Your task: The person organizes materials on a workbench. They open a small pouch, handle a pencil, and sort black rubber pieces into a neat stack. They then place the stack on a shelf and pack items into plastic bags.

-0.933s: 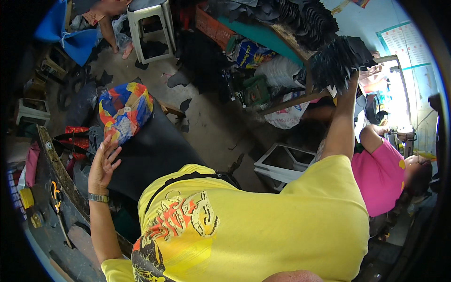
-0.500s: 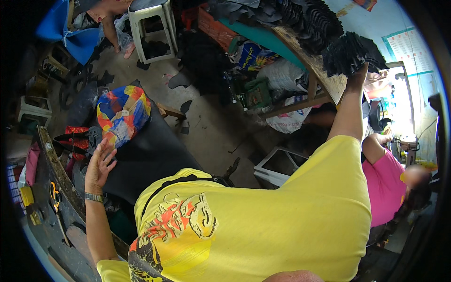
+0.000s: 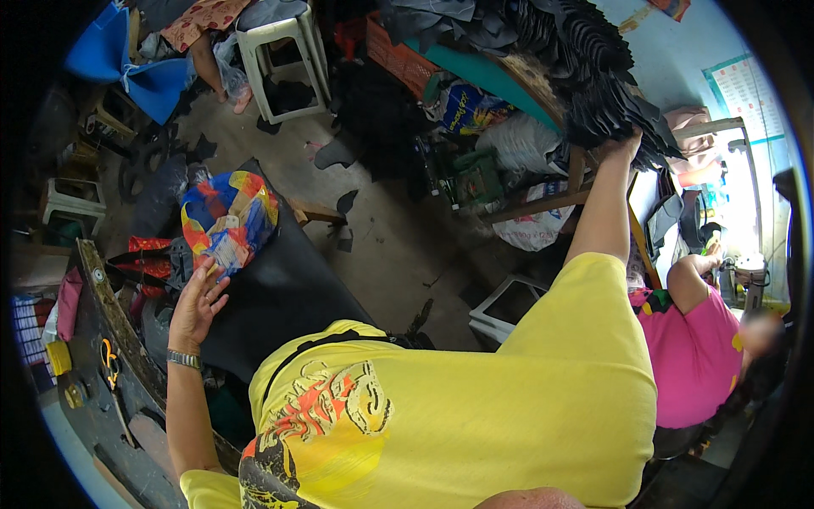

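My right hand [image 3: 621, 148] is stretched far out to the table at the upper right. It grips the near edge of a bundle of thin black cut sheets [image 3: 632, 119], leather or fabric, I cannot tell which. Part of its fingers is hidden by the sheets. The bundle lies against a long fanned row of similar black pieces [image 3: 585, 38]. On the left, my left hand [image 3: 200, 307] holds nothing, its fingers spread, a watch on the wrist. Nearest to it is a crumpled red, yellow and blue plastic bag [image 3: 229, 222] on black material [image 3: 288, 284].
A dark workbench [image 3: 93, 416] at the lower left carries orange-handled scissors [image 3: 110, 360]. White plastic stools [image 3: 292, 64] stand on the floor [image 3: 377, 220], with black scraps about. A person in pink [image 3: 691, 356] sits at the right. Another person's bare leg [image 3: 206, 64] shows at the upper left.
My right hand has moved left and slightly down with the black bundle, bringing it against the row of pieces. My left hand has shifted a little right and down in view, still spread.
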Available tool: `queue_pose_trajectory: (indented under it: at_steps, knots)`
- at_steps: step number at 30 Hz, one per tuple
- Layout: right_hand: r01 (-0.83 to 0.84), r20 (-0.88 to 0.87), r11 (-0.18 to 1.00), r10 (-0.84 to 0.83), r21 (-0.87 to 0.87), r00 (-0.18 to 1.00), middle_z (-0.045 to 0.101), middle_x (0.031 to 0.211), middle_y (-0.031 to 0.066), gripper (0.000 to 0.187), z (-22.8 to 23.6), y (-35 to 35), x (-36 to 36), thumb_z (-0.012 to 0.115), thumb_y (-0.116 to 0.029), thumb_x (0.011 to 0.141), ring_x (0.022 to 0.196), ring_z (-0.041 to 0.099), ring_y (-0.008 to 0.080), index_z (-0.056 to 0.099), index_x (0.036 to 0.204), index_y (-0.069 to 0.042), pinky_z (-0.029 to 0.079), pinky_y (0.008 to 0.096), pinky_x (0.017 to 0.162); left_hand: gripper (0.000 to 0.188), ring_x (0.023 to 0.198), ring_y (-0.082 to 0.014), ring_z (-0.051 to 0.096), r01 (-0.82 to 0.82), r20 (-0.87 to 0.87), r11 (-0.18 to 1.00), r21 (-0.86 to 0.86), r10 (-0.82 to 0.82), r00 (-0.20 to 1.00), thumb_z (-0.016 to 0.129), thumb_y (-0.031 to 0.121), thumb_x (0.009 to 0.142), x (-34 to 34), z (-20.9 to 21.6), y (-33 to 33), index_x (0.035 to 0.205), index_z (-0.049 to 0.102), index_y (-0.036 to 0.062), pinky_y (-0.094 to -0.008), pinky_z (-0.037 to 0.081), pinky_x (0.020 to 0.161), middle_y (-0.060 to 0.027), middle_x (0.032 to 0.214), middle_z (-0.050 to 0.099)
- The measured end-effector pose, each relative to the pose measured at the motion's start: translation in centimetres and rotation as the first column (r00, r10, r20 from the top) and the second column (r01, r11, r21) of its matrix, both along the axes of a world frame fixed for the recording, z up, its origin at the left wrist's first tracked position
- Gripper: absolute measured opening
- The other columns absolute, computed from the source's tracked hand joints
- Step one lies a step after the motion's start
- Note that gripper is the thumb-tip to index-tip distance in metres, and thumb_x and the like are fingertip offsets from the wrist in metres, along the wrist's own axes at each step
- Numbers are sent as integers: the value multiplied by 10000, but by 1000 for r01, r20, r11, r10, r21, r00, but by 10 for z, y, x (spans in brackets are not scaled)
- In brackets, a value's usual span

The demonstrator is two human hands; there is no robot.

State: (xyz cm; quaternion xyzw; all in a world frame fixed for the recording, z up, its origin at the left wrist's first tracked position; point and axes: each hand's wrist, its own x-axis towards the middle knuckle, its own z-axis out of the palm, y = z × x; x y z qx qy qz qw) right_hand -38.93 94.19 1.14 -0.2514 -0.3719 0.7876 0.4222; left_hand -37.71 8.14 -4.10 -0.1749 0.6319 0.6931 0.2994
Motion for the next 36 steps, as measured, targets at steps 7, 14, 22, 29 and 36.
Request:
queue_pose_trajectory:
  at_steps: [7,14,22,29,36]
  knots:
    - [151,118,976,-134,-158,984,552,1355,145,707,7,7,-32,649,-412,778,1183,559,368,466,1395,-119,446,558,1000,678,1253,-204,527,16,20,1000,9,-16,1000,636,499,933,0,-13,10,1470,440,136,-369,422,1006,-66,1385,533]
    - [336,292,912,-263,-236,920,536,1347,152,750,36,-17,-31,668,-439,765,1152,561,370,434,1404,-124,469,545,945,660,1263,-205,523,-26,21,997,78,24,999,609,488,954,9,-36,3,1486,428,141,-360,429,1016,-79,1427,515]
    - [472,420,844,-343,-254,840,517,1337,160,801,37,-43,-23,690,-469,751,1116,563,371,397,1415,-131,495,531,883,569,1212,-202,556,-152,24,962,226,151,988,615,355,983,23,-51,-13,1450,450,73,-341,449,1004,-92,1366,550]
    - [551,483,796,-391,-252,784,501,1329,167,848,39,-64,-24,709,-496,738,1086,565,373,365,1424,-136,518,518,829,556,1239,-210,545,-160,17,960,232,160,987,600,351,993,22,-53,-9,1448,450,68,-354,432,1037,-90,1356,557]
    - [604,543,758,-407,-248,734,485,1321,174,896,39,-82,-38,729,-523,725,1055,567,374,333,1434,-142,541,506,774,545,1237,-213,550,-180,6,955,235,184,983,591,349,998,25,-56,-7,1444,456,68,-354,439,1036,-88,1336,572]
